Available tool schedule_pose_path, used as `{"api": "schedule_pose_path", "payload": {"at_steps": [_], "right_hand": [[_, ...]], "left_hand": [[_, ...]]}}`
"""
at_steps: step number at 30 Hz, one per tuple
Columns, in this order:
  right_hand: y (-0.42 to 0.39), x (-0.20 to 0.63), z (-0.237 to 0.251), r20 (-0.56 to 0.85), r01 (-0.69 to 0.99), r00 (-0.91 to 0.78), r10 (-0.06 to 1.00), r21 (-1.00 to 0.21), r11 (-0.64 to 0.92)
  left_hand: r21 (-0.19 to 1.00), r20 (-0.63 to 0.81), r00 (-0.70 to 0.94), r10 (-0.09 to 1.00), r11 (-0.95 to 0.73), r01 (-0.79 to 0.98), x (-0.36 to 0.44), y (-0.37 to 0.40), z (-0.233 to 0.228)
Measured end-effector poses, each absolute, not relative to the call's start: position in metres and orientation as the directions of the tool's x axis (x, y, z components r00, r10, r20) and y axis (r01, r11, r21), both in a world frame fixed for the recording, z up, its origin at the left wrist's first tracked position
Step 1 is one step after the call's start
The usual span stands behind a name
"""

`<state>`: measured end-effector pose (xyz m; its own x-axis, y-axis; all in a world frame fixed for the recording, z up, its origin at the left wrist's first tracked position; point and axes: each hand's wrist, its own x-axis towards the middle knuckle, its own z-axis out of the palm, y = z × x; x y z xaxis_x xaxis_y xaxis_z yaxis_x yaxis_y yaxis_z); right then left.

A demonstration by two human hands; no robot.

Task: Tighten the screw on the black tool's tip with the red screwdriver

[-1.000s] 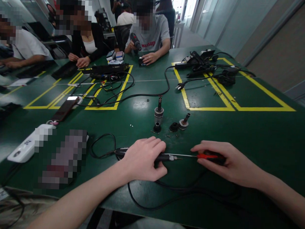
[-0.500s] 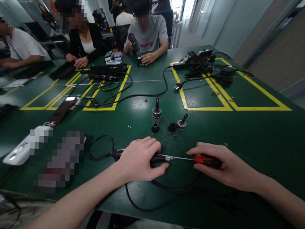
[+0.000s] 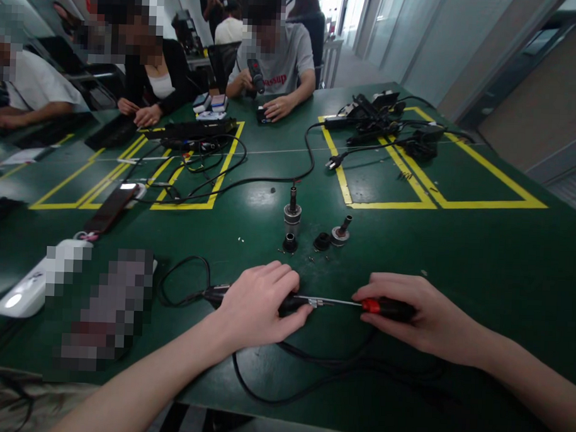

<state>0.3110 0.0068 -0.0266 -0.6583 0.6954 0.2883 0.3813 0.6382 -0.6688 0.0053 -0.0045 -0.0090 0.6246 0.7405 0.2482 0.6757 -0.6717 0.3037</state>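
the table point(image 3: 480, 248) is a wide dark green top, glossy enough to catch the ceiling light, marked out with yellow taped rectangles point(image 3: 439, 202); near its front edge the person's left hand point(image 3: 259, 303) lies over a slim black corded tool point(image 3: 294, 300), fingers curled around its body and pinning it flat to the table; the right hand point(image 3: 417, 315) is closed around the black-and-red handle of a screwdriver point(image 3: 384, 305), whose thin shaft runs level to the tool's metal tip, the two meeting between the hands; the tool's black cord point(image 3: 282, 379) loops off to the left and sweeps under both wrists; just beyond the hands stand several small metal and black parts point(image 3: 292, 219), one upright, the others squat beside it; to the left lie a white device point(image 3: 25, 285) and a dark phone point(image 3: 111, 208); farther back a long black cable point(image 3: 270, 177) winds to a plug, and a heap of black adapters and leads point(image 3: 381, 115) sits in the far right rectangle; other people sit along the far and left sides, one holding a dark power tool point(image 3: 256, 76); behind them are pale walls and a bright doorway.
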Motion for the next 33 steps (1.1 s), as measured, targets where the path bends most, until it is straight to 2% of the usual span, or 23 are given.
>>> {"api": "schedule_pose_path", "payload": {"at_steps": [10, 18, 21, 26, 33], "right_hand": [[0.006, 0.305, -0.018, 0.228, 0.403, -0.696, 0.681, -0.661, 0.633], [0.006, 0.307, -0.025, 0.316, 0.393, -0.678, 0.664, -0.608, 0.690], [0.004, 0.307, -0.028, 0.298, 0.430, -0.664, 0.686, -0.599, 0.676], [0.005, 0.305, -0.022, 0.238, 0.406, -0.702, 0.671, -0.640, 0.652], [0.013, 0.308, -0.023, 0.282, 0.354, -0.691, 0.666, -0.672, 0.651]], "left_hand": [[0.311, 0.259, 0.633, 0.730, -0.683, 0.661, 0.004, -0.004, -0.009], [0.316, 0.254, 0.630, 0.734, -0.679, 0.663, 0.004, -0.005, -0.010], [0.310, 0.252, 0.630, 0.734, -0.678, 0.666, 0.004, -0.005, -0.010], [0.318, 0.237, 0.629, 0.741, -0.671, 0.670, 0.003, -0.004, -0.010], [0.338, 0.223, 0.605, 0.764, -0.643, 0.688, 0.001, -0.003, -0.010]]}}
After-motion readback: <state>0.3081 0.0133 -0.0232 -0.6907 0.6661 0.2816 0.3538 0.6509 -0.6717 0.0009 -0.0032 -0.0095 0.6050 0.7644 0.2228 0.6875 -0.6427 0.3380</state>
